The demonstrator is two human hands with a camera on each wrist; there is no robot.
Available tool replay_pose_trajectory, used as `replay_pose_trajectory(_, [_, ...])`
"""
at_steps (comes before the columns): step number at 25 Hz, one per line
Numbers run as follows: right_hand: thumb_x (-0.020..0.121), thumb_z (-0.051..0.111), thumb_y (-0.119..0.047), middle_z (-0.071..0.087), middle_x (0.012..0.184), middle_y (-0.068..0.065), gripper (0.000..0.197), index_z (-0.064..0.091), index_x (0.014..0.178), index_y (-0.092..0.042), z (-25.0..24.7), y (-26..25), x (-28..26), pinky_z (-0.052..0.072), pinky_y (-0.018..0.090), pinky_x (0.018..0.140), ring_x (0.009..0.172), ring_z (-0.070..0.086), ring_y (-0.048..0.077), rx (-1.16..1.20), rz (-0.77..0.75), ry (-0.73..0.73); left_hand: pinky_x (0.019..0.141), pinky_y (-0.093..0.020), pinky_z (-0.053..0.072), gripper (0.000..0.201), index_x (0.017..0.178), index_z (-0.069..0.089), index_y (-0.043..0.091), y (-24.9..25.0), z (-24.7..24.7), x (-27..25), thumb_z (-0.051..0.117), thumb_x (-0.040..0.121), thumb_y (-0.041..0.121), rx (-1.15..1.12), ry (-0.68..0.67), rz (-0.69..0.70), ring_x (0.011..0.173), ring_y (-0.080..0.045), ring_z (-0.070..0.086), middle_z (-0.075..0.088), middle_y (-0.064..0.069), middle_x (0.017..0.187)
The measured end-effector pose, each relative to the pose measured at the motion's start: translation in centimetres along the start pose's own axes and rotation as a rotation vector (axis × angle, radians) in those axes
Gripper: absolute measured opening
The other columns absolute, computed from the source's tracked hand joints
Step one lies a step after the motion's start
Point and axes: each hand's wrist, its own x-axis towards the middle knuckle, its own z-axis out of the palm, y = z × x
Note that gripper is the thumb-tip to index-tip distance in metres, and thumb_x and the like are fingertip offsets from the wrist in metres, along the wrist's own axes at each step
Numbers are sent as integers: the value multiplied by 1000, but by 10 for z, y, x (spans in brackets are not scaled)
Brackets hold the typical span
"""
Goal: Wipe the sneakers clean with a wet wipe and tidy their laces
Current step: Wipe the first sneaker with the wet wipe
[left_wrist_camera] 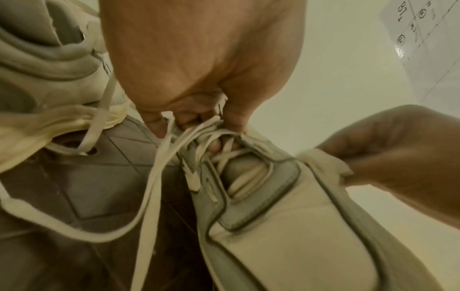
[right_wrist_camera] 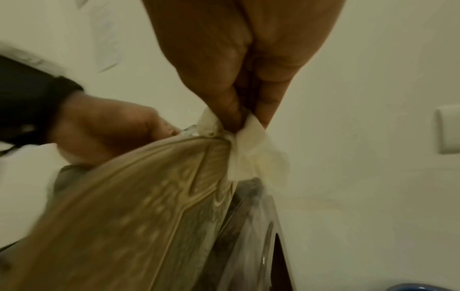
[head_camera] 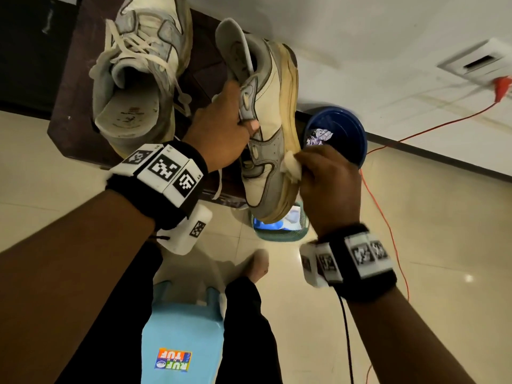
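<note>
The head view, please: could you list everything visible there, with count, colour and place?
sneakers: two, white-grey; one on the brown stool, one held up.
wet wipe: one, white, against the held sneaker's sole edge.
bin: one, blue, by the wall.
basket: one, green, on the floor.
cable: one, orange, along the floor.
seat: one, light blue, below.
left hand: grips the held sneaker.
right hand: pinches the wipe.
</note>
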Motion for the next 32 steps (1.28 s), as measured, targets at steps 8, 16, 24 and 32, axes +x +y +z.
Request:
replay_pose_trajectory(8, [80, 51, -15, 71, 93, 6, 27, 74, 93, -8, -22, -22, -41, 54, 33, 71, 81, 66, 20, 152, 30, -37, 108, -50, 35, 42, 127, 45, 18, 11, 9, -35, 56, 86, 22, -85, 425, -54, 121, -20, 55, 61, 5, 127])
replay_pose_trajectory(16, [79, 60, -7, 71, 84, 8, 16, 75, 85, -6, -28, -3, -7, 53, 31, 65, 73, 64, 21, 98, 39, 73, 113, -48, 27, 40, 128, 45, 20, 22, 17, -29, 55, 89, 22, -119, 458, -137, 125, -16, 50, 57, 10, 131])
replay_pose_trajectory(24, [82, 51, -16, 69, 92, 11, 27, 73, 91, -3, -24, 4, -64, 56, 34, 71, 80, 66, 24, 129, 22, 18, 109, -51, 32, 41, 125, 43, 19, 18, 31, -23, 53, 86, 26, -92, 431, -168, 123, -23, 52, 56, 3, 132])
replay_pose_trajectory(32, [84, 55, -15, 70, 94, 12, 24, 73, 92, -2, -50, 1, -32, 54, 31, 74, 85, 65, 23, 133, 12, 171, 97, -45, 49, 44, 120, 53, 15, 38, 20, -28, 53, 77, 26, -357, 415, -303, 107, -21, 61, 64, 0, 116])
